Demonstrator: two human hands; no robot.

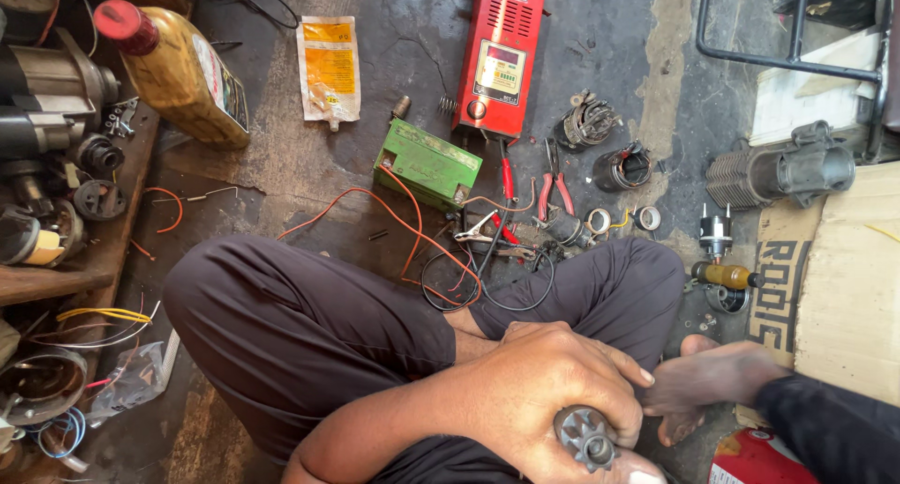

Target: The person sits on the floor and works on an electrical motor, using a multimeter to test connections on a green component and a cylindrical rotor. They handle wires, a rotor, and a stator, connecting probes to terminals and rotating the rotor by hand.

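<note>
On a grimy workshop floor (309, 156), lower right of frame, the left hand (553, 390) grips a starter pinion gear (588, 437), teeth toward the camera; the right hand is out of view.

One head view — steeply downward, probably close over the lap.

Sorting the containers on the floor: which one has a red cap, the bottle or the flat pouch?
The amber bottle at upper left: it lies tilted with a red cap at its top-left end. The flat pouch beside it is white and yellow with no red cap.

The hand (553, 390) hides the pinion gear's (589, 437) body below the teeth.
</note>
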